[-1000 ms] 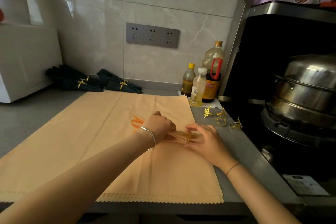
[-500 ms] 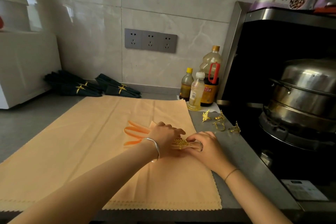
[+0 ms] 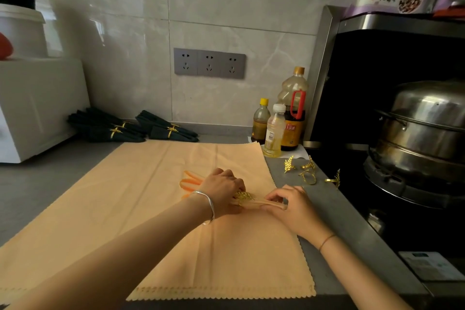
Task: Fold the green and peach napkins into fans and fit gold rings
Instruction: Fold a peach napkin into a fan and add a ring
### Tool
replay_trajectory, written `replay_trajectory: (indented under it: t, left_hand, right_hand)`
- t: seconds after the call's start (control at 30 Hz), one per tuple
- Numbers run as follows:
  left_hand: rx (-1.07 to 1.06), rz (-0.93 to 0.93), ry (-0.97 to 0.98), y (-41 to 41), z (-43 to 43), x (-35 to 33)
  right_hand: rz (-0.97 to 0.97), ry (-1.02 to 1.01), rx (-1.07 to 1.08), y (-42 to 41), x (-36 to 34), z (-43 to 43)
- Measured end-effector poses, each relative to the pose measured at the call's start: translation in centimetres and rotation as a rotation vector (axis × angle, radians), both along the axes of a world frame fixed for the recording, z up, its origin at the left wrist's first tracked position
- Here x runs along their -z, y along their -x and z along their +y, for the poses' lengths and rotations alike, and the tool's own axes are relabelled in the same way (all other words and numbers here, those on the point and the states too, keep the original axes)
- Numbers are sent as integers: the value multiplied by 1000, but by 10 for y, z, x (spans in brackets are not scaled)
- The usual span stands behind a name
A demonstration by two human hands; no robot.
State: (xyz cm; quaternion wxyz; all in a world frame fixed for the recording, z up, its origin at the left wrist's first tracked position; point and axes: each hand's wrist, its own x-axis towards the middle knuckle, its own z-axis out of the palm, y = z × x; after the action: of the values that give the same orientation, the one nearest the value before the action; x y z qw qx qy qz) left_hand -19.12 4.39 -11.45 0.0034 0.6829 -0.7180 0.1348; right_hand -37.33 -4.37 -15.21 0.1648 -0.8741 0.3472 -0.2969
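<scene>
A pleated peach napkin [image 3: 261, 202] lies across a flat peach napkin [image 3: 130, 209] spread over the counter. A gold leaf ring [image 3: 243, 195] sits around the pleated bundle. My left hand [image 3: 222, 190] grips the bundle just left of the ring, and its pleats fan out beyond my knuckles. My right hand [image 3: 292, 205] pinches the bundle's right end. Two green napkin fans [image 3: 110, 128] [image 3: 167, 129] with gold rings lie by the back wall. Loose gold rings [image 3: 307, 173] lie on the grey counter to the right.
Three bottles [image 3: 275, 128] stand at the back right of the napkin. A black stove with a steel steamer pot [image 3: 425, 128] fills the right side. A white appliance [image 3: 32, 108] stands at the left. A wall socket strip [image 3: 208, 63] is behind.
The gold ring has slid leftward along the pleated bundle toward my left hand. More of the bundle's right end now shows between my hands. The camera tilted slightly.
</scene>
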Motion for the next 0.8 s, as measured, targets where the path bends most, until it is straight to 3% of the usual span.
replay_trajectory:
  t: [0.27, 0.43, 0.53, 0.7, 0.8]
  left_hand:
    - [9, 8, -56, -13, 10, -8]
    - [-2, 11, 23, -53, 28, -19]
    - [-20, 57, 84, -71, 31, -22]
    - [-50, 289, 126, -108, 28, -9]
    - [-67, 570, 239, -145, 15, 8]
  right_hand:
    - [76, -9, -19, 8, 1, -1]
    - [114, -48, -131, -9, 0, 9]
    - [156, 34, -158, -35, -1, 17]
    - [56, -88, -152, -63, -3, 2]
    - [33, -145, -158, -78, -14, -18]
